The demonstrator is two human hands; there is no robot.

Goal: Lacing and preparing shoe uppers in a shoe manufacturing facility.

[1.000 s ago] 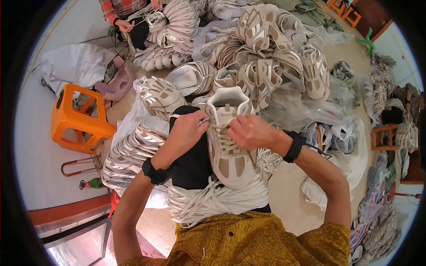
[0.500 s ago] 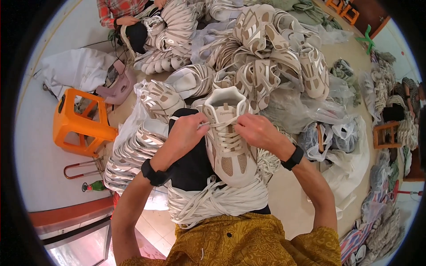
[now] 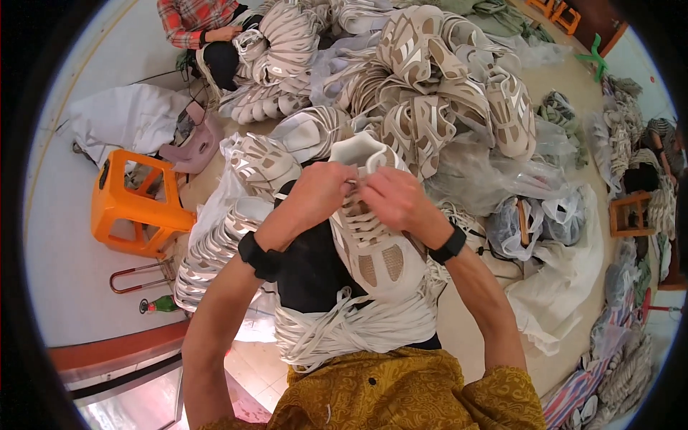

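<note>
A beige and white sneaker rests on my lap, toe toward me, its lace criss-crossed up the front. At the top eyelets, my left hand pinches the shoelace. My right hand is closed on the lace from the other side, slightly blurred. The fingertips of both hands nearly meet over the tongue and hide most of it, along with the lace ends. A thick bundle of loose white laces lies across my lap, below the toe. Black cloth covers my leg left of the shoe.
Stacked sneakers stand left of my lap, and a large sneaker pile lies ahead. An orange stool and green bottle are at left. Clear plastic bags lie at right. Another person's hand works at far left.
My hands have come together over the tongue; before, they held the lace stretched apart across it. The view has shifted slightly.
</note>
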